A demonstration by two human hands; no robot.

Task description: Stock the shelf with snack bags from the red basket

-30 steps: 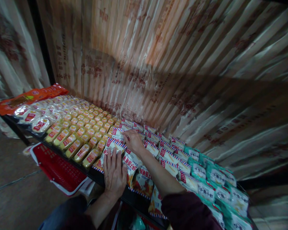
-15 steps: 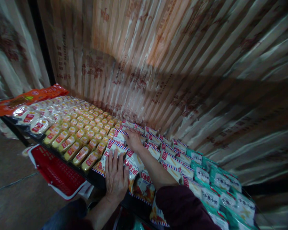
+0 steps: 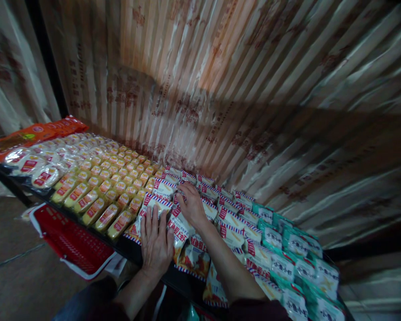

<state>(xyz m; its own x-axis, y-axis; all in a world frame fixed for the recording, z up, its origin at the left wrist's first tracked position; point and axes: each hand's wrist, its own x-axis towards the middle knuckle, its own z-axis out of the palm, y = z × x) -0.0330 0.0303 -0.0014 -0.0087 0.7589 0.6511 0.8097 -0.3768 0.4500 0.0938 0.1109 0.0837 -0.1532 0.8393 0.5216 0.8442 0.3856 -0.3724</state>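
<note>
My left hand (image 3: 156, 245) lies flat with its fingers spread on a white snack bag (image 3: 153, 203) with a striped edge, at the shelf's front. Farther back, my right hand (image 3: 191, 203) rests on the rows of similar striped bags, its fingers slightly bent and apart, touching the bags beside another white bag (image 3: 164, 188). Neither hand is wrapped round a bag. Right of my right forearm, more striped bags (image 3: 232, 234) stand in rows. Yellow-wrapped cakes (image 3: 95, 209) fill the shelf to the left of my hands.
Green-and-white bags (image 3: 282, 267) occupy the right end. White round packages (image 3: 46, 176) and an orange bag (image 3: 36, 133) are at the left. A red basket (image 3: 70, 240) sits below the black shelf edge (image 3: 133, 252). Pleated printed sheeting (image 3: 187, 89) hangs behind.
The view has shifted slightly, moving the shelf leftward in the picture. My right hand has moved a little to the right over the bags. My left hand stays on the same front bag.
</note>
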